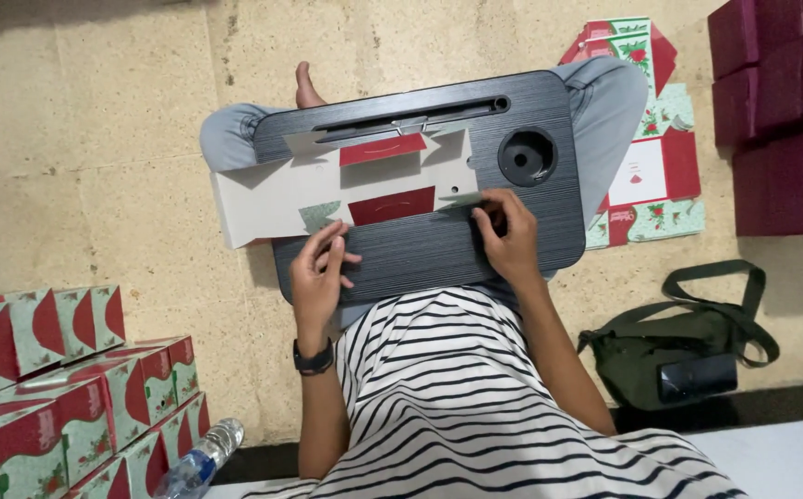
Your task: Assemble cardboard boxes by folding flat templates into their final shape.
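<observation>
1. The floor (124, 139) is pale speckled stone, with wide bare room to the left of the seated person and beyond the foot (307, 88).
2. Dark red boxes (780, 102) are stacked at the right edge; folded red-and-green boxes (60, 388) are piled at the lower left, hemming in both sides.
3. The dark lap bench (438, 249) rests across the person's knees, with a round cup hole (526, 155) at its far right and a long slot along the far edge.
4. A flat, unfolded box blank (327, 189) lies across the bench, its left end overhanging the bench's left edge.
5. More flat blanks (651, 176) lie on the floor just right of the knee.
6. A green bag (678, 346) sits near the right elbow, with a water bottle (200, 457) at the bottom left.
7. Right hand (510, 236): fingers pressed down on the blank's near right corner.
8. Left hand (320, 273): fingers loosely spread, fingertips touching the blank's near edge.
</observation>
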